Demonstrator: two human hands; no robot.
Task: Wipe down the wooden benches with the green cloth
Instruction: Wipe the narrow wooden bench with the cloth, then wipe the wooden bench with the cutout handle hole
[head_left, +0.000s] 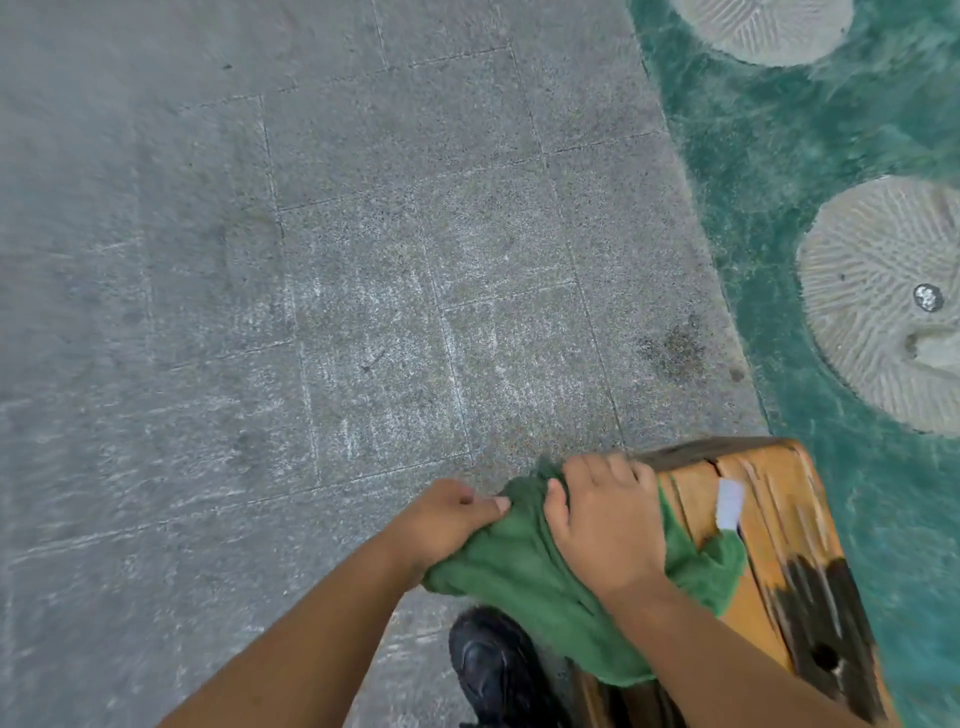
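Note:
An orange-brown wooden bench with dark worn patches runs out of the lower right corner. Draped over its near left corner is the green cloth, which hangs down the side. My right hand presses flat on the cloth at the bench's top edge. Just left of the bench, my left hand pinches the cloth's loose left end. A small white label on the cloth lies on the bench top.
Grey stone paving fills the left and middle. Green ground with round ribbed stone discs lies to the right of the bench. My black shoe stands on the paving below the cloth.

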